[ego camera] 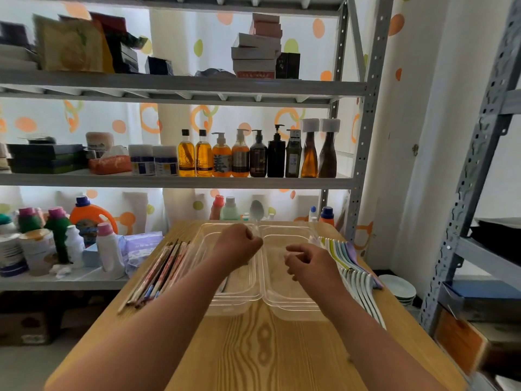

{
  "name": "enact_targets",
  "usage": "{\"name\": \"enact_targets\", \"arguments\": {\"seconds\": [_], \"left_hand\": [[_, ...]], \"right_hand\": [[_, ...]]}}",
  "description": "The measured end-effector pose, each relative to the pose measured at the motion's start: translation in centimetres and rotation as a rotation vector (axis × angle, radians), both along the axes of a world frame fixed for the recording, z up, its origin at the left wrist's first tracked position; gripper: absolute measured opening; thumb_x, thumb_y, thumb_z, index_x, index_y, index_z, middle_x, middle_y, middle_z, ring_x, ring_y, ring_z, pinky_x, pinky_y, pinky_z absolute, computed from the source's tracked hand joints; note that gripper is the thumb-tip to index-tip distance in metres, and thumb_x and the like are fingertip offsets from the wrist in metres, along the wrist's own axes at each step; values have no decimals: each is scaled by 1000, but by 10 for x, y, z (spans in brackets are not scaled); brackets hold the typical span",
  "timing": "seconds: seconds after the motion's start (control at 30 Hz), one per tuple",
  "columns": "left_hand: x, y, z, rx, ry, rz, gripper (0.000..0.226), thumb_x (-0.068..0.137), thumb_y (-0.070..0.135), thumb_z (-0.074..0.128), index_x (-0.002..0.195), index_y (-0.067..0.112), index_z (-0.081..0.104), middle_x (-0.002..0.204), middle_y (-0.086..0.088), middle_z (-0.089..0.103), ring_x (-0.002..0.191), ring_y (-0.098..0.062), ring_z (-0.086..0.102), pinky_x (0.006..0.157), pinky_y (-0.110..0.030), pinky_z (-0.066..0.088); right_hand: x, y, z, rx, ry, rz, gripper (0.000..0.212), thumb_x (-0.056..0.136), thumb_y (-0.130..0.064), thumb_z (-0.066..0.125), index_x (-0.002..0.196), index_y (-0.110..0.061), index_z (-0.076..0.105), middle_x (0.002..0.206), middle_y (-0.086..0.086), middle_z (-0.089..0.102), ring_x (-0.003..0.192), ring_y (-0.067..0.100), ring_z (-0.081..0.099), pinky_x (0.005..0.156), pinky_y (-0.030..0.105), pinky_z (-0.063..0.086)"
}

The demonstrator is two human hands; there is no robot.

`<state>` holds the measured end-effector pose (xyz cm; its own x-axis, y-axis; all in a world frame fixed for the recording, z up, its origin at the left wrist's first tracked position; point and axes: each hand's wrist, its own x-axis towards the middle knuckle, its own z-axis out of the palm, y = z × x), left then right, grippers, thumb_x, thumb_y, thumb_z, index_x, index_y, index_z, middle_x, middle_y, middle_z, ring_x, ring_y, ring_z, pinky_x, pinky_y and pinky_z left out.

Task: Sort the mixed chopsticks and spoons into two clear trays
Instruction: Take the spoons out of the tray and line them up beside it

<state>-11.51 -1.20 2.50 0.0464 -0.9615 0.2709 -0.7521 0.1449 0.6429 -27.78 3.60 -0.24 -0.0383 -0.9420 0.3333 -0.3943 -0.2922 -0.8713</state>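
Chopsticks (158, 273) left, spoons (352, 266) right flank trays (293, 306); near table (253, 348) bare.

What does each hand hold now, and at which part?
The left hand grips a metal spoon by its handle, with the bowl pointing up. The right hand is curled and seems to hold nothing.

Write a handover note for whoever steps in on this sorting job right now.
Left hand grips a metal spoon, bowl up, above the trays.
Right hand hovers over the right tray, fingers curled, nothing seen in it.
Chopsticks lie left of the left tray; ceramic spoons lie in a row right of the trays.
Done: one metal piece seems to lie in the left tray.
Left: nearly all the sorting.
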Motion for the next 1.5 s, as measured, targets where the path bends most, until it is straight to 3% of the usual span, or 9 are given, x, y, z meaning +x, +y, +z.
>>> {"name": "enact_targets", "arguments": {"seconds": [0.17,0.43,0.57,0.63,0.8,0.87,1.0,1.17,1.5], "left_hand": [[-35,18,-6,-2,-2,-147,20,88,20,61,71,13,53,65,-1,58,53,-13,58,49,-22,51],[-74,39,-21,-67,-185,-345,20,89,26,61,73,18,51,68,4,51,58,-7,47,56,-19,46],[-93,44,-29,-143,-234,-384,24,91,33,56,71,21,49,63,9,45,57,-5,40,54,-19,32],[-99,44,-32,-131,-191,-424,23,91,39,55,76,22,54,66,10,50,60,-5,46,57,-21,37],[-99,45,-25,-122,-213,-541,27,93,46,51,102,24,63,85,7,66,73,-6,61,73,-28,54],[-90,38,-18,-139,-185,-490,24,94,43,50,100,24,63,80,9,65,72,-7,63,75,-30,56],[-61,15,-13,-186,-108,-255,21,94,33,53,98,18,66,89,0,68,78,-14,62,75,-30,52],[-26,-9,-23,-135,-65,43,22,90,31,52,96,15,67,103,-5,68,94,-25,60,80,-31,47],[-4,-19,-40,-27,-46,143,23,91,30,50,97,14,65,98,-6,66,86,-23,56,73,-30,43]], "right_hand": [[-10,-5,3,-4,-51,-114,30,92,-20,54,121,-13,59,99,7,67,86,18,64,80,37,56],[-33,-6,-2,58,-181,-257,35,92,-18,58,124,-4,57,99,10,66,79,22,66,70,34,58],[-50,-3,-7,32,-87,-376,29,87,-18,61,114,-9,64,114,-6,55,94,11,54,61,3,39],[-59,-5,-11,34,-71,-406,26,83,-18,64,108,-11,67,125,4,59,101,17,58,71,16,46],[-91,6,-14,57,-73,-474,29,82,-20,67,110,-13,67,103,7,69,92,20,64,79,34,53],[-107,11,-20,81,-36,-512,29,82,-22,68,110,-14,67,103,6,69,91,20,64,81,39,54],[-129,21,-33,146,46,-532,25,85,-20,66,108,-10,68,97,8,69,82,18,59,70,29,49],[-136,25,-51,222,138,-504,27,85,-20,65,109,-9,68,104,10,69,94,23,63,85,39,53],[-137,19,-61,286,200,-442,31,87,-18,60,116,-8,64,113,10,65,104,24,59,87,34,47]]}}
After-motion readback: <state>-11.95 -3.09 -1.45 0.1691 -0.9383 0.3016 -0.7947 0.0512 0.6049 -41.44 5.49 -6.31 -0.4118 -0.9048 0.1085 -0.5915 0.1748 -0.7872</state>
